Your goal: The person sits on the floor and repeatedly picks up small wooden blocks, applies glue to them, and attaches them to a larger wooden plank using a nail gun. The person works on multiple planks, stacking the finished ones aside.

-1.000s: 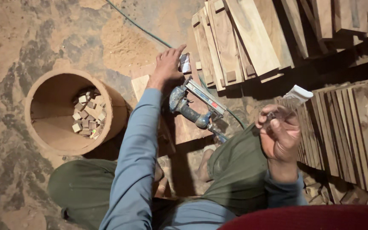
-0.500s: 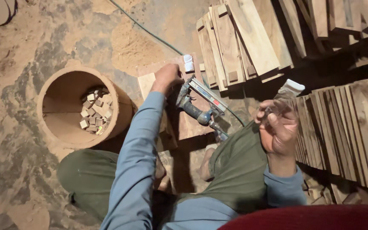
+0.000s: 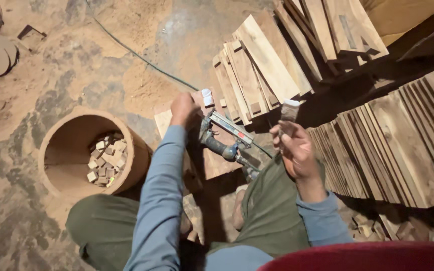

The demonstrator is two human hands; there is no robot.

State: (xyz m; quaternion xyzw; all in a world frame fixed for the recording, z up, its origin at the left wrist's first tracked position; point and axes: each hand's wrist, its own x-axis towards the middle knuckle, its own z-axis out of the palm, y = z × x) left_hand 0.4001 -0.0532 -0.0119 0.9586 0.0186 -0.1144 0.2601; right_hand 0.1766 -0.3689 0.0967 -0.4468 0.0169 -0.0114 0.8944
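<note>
The left hand [image 3: 184, 109] is closed over the far edge of a flat wooden board [image 3: 212, 160] that lies on the sandy floor between the person's knees, fingers curled down on it; whether anything small is gripped under them cannot be told. Just right of that hand, a nail gun [image 3: 224, 138] rests on the same board, its white-capped nose [image 3: 207, 97] pointing far and its hose [image 3: 141, 59] trailing off to the far left across the sand. The right hand [image 3: 292, 150] is raised above the right knee, fingers loosely pinched on a small pale strip [image 3: 290, 110], likely nails. Room to the right is tight: a row of boards standing on edge [image 3: 393, 145] crowds that hand, and a fanned stack of planks [image 3: 257, 75] lies just beyond the nail gun. To the left, a round wooden tub [image 3: 66, 150] holding small wood blocks [image 3: 105, 163] sits beside the left knee; beyond it the floor is bare sand.
</note>
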